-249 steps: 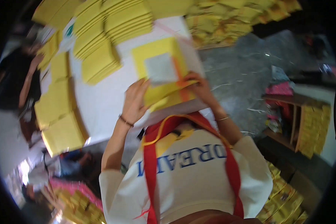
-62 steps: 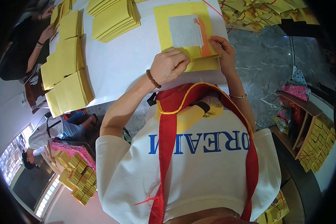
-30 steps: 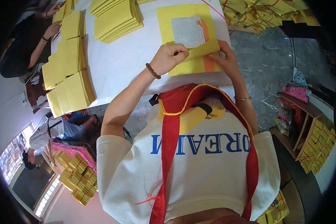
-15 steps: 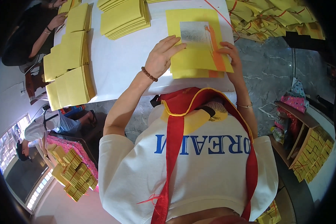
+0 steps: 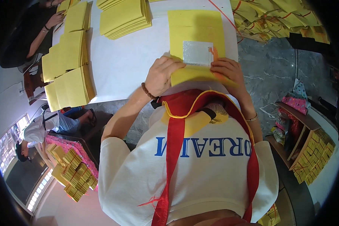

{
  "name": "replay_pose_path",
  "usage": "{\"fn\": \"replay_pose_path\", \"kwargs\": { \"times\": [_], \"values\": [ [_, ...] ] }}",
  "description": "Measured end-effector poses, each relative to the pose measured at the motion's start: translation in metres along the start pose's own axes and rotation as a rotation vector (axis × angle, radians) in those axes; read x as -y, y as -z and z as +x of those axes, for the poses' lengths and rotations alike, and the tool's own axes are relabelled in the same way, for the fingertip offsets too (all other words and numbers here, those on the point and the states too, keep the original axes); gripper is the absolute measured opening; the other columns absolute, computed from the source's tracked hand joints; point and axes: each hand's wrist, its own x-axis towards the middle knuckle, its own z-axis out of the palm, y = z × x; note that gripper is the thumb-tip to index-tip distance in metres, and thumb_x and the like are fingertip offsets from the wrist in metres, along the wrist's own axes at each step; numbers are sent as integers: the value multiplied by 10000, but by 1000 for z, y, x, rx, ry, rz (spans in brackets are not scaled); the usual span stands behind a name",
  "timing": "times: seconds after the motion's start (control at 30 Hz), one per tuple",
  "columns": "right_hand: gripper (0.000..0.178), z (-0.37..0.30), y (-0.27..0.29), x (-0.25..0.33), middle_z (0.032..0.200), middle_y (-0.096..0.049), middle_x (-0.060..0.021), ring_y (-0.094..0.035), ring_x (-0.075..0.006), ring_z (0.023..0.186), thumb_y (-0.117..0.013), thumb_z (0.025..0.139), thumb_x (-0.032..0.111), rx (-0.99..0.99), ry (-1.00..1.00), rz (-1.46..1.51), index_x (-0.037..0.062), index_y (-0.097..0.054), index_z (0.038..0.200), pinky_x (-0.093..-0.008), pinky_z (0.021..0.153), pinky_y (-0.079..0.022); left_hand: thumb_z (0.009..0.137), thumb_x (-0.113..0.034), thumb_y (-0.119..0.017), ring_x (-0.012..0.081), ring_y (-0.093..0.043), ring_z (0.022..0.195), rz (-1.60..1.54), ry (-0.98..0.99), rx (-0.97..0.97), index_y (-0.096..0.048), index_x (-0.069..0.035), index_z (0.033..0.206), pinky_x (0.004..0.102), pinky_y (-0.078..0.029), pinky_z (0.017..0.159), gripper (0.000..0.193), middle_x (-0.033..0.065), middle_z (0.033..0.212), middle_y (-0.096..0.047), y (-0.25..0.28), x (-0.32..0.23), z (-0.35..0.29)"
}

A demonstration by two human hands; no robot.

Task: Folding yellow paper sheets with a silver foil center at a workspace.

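Observation:
A yellow paper sheet [image 5: 196, 24] lies at the front right of the white table. On it is a silver foil rectangle [image 5: 195, 51] with an orange mark [image 5: 215, 54] along its right side. My left hand [image 5: 162, 73] grips the left edge of the paper near the table's front, fingers curled over it. From the other side my right hand [image 5: 229, 73] holds the right edge, its fingers pressed on the orange part and its thumb hidden. Between my hands the paper's near part bends upward in a curl.
Stacks of folded yellow paper stand along the table's left side [image 5: 71, 49] and at the back [image 5: 124, 19]. A red string [image 5: 226, 15] lies at the right. Beyond are bundled yellow papers [image 5: 278, 17]. A co-worker's hand [image 5: 55, 19] is at the far left; another person [image 5: 45, 126] is further off.
Both hands have moved nearer to me with the paper's near part, which now curls up. The foil rectangle has shifted toward me, and my right fingers have come further in over the paper.

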Motion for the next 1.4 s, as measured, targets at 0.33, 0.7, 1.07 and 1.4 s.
{"fn": "replay_pose_path", "kwargs": {
  "times": [0.33, 0.7, 1.07, 1.4],
  "values": [
    [440, 25, -13, 13, 1022, -602, -118, -580, -135, 894, -622, 811, 61, -306, -672, 754, 6, -470, 1220, -267, 775, -468, 848, -244, -566, 293, -558, 571, -369, 728, 56, -605, -24, 933, 371, -436, 550, 239, 158, 659, -588, -5, 10, 30],
    [430, 34, -24, 2, 921, -630, -40, -506, -77, 653, -687, 759, 134, -368, -773, 558, 45, -575, 1165, -208, 586, -414, 825, -179, -605, 192, -619, 659, -633, 800, -107, -528, -6, 1020, 295, -467, 609, 272, 130, 786, -653, -25, 35, 36],
    [434, 39, -20, -3, 1053, -630, -135, -605, -145, 908, -687, 753, 133, -310, -859, 632, 13, -572, 1153, -257, 782, -470, 775, -210, -677, 261, -517, 1042, 112, 399, -299, -506, -54, 1145, 361, -430, 785, 437, 164, 1094, -546, 3, 9, 57],
    [526, 49, -12, 23, 1318, -419, -162, -499, -228, 1110, -647, 782, 252, -229, -643, -95, 57, -489, 1244, -392, 929, -387, 771, -501, -564, 322, -289, 1256, 390, 115, 96, -456, -185, 1280, 543, -205, 985, 609, 105, 1341, -376, -47, 7, 61]
  ]
}}
